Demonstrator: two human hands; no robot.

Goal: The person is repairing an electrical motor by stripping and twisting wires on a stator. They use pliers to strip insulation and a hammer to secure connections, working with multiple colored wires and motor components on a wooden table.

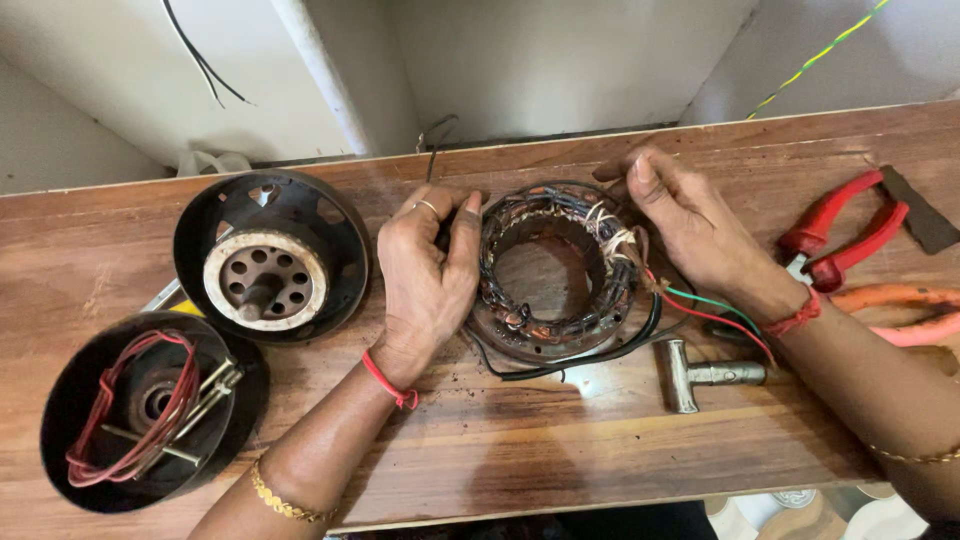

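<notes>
A round motor stator point(553, 270) with dark copper windings lies flat on the wooden bench point(560, 440). My left hand point(425, 275) grips its left rim, thumb and fingers pressed on the coil. My right hand point(690, 225) rests on its upper right rim, fingers curled over the windings. Red, green and black wires point(700, 308) run out from the stator's right side, under my right wrist.
Two black motor housings sit at the left: one with a white hub point(268, 255), one holding red wire and bolts point(150, 410). A metal T-key point(705, 375), red-handled pliers point(840, 235) and orange-handled pliers point(900, 310) lie at the right. A wall stands behind the bench.
</notes>
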